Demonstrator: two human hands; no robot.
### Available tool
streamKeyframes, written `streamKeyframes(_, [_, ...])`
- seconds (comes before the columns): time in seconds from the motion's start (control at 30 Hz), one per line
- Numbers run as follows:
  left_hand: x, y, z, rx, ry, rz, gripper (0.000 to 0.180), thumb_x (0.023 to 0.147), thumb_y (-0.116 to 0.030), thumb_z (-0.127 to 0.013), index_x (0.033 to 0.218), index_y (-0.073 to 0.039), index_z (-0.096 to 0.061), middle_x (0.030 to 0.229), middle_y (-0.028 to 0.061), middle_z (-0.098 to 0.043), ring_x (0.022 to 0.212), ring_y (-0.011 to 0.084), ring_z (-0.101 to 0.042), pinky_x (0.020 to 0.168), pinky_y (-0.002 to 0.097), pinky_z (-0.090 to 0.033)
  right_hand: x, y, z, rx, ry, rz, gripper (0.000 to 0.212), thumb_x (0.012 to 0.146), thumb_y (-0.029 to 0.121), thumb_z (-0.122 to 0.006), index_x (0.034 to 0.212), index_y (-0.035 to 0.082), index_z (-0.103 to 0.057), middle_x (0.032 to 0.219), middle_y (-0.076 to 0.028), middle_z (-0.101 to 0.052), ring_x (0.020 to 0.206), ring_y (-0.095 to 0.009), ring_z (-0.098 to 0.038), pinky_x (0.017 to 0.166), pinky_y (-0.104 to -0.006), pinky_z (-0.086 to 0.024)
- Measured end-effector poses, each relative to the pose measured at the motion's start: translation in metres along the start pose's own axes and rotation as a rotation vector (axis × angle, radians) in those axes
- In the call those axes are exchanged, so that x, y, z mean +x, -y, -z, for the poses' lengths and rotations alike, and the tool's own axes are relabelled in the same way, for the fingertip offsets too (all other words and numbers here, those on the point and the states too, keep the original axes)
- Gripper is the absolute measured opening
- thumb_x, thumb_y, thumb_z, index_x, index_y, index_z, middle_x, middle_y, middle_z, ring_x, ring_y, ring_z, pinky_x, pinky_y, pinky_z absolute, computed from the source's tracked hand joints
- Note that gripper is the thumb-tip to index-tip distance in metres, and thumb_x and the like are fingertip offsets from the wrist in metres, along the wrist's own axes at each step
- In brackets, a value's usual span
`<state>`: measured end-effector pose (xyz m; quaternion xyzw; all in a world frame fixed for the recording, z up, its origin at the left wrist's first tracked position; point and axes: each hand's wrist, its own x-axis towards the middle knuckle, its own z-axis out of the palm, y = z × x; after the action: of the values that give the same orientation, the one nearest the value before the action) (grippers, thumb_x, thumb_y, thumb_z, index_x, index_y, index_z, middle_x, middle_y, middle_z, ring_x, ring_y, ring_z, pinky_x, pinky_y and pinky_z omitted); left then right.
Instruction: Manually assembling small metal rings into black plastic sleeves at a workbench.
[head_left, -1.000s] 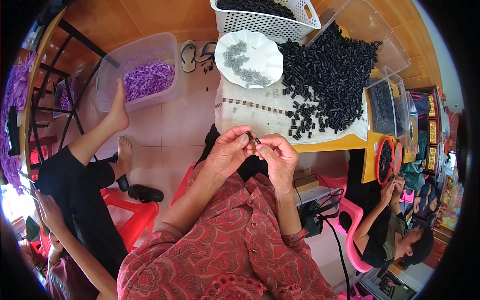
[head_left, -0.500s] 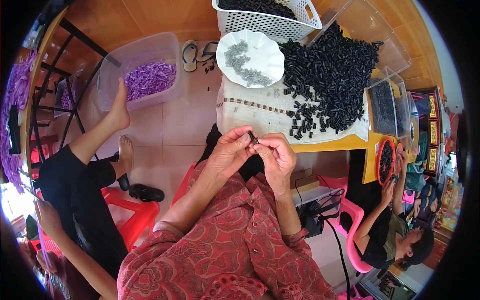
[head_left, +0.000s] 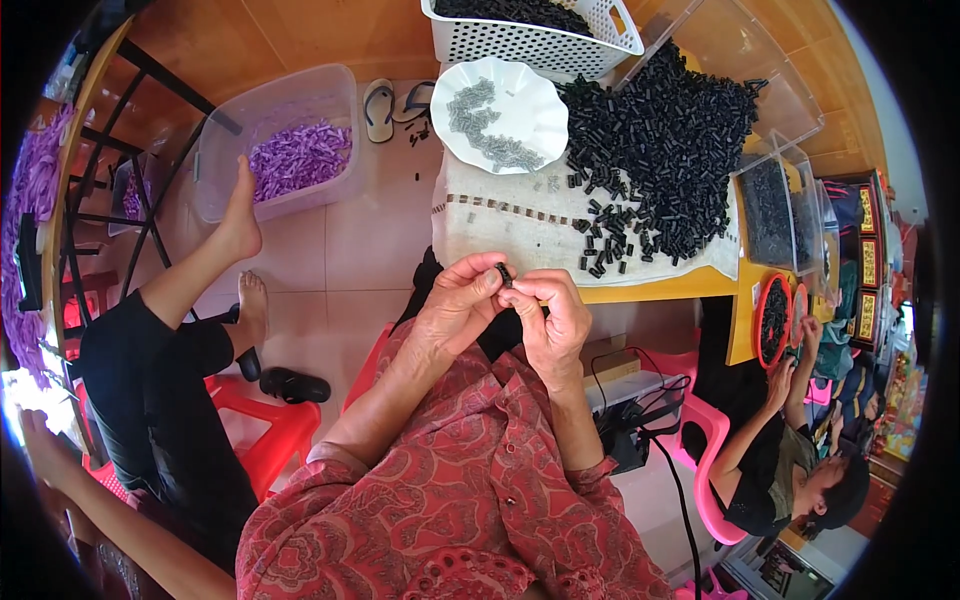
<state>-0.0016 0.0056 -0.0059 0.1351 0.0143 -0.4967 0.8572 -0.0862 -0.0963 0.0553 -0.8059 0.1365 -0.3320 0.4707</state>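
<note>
Just off the table's near edge, my two hands meet over a small black plastic piece [head_left: 504, 272]. My left hand [head_left: 458, 303] pinches it between thumb and fingers. The thumb and forefinger of my right hand [head_left: 550, 318] are closed together at its lower end; whether they hold a separate tiny part is hidden. Beyond them, a pale cloth [head_left: 500, 235] covers the table. On it lies a large heap of short black plastic pieces [head_left: 660, 150] at the right. A white scalloped plate [head_left: 535, 105] at the back left bears small clear pieces [head_left: 505, 152].
A white perforated basket [head_left: 530, 42] of black pieces stands behind the plate. Clear boxes [head_left: 775, 195] and a red round tray [head_left: 772, 320] sit at the right, near a seated co-worker [head_left: 790, 470]. Another person's leg [head_left: 195, 260] reaches toward a tub of purple pieces [head_left: 300, 160].
My right fingers have shifted slightly left against the black piece, while my left hand stays put. The hand of the person at left has moved up and outward.
</note>
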Motion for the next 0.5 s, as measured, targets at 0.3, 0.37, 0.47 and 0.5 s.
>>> streamKeyframes(0.3, [0.0, 0.001, 0.002, 0.031, 0.019, 0.002, 0.023, 0.091, -0.005, -0.062, 0.113, -0.004, -0.064, 0.102, 0.0101, -0.066, 0.092, 0.0171, -0.062, 0.08, 0.0316, -0.052, 0.001, 0.005, 0.0, -0.162, -0.027, 0.097, 0.014, 0.08, 0.0, -0.072, 0.09, 0.002, -0.062, 0.082, -0.011, -0.064, 0.068, -0.022, -0.065, 0.057, -0.0301, -0.052])
streamKeyframes(0.37, [0.0, 0.001, 0.002, 0.041, 0.025, 0.002, 0.023, 0.091, -0.005, -0.062, 0.113, -0.004, -0.064, 0.102, 0.0103, -0.066, 0.091, 0.0172, -0.062, 0.08, 0.0319, -0.052, 0.001, 0.007, 0.0, -0.169, -0.038, 0.107, 0.014, 0.08, 0.001, -0.073, 0.089, 0.002, -0.062, 0.081, -0.011, -0.064, 0.067, -0.022, -0.064, 0.056, -0.0305, -0.052])
streamKeyframes(0.47, [0.0, 0.002, 0.001, 0.059, 0.024, -0.009, 0.023, 0.091, -0.004, -0.062, 0.113, -0.004, -0.064, 0.102, 0.0106, -0.066, 0.091, 0.0173, -0.063, 0.081, 0.0323, -0.052, 0.002, 0.009, 0.002, -0.217, -0.043, 0.158, 0.015, 0.079, 0.001, -0.074, 0.088, 0.002, -0.063, 0.081, -0.011, -0.064, 0.065, -0.021, -0.064, 0.054, -0.0296, -0.051])
streamKeyframes(0.5, [0.001, 0.003, 0.0, 0.067, 0.017, -0.022, 0.022, 0.091, -0.004, -0.062, 0.113, -0.004, -0.064, 0.102, 0.0107, -0.066, 0.092, 0.0173, -0.063, 0.082, 0.0325, -0.053, 0.002, 0.01, 0.002, -0.209, -0.042, 0.134, 0.015, 0.078, 0.0, -0.074, 0.087, 0.002, -0.063, 0.081, -0.011, -0.064, 0.064, -0.02, -0.063, 0.053, -0.0288, -0.05])
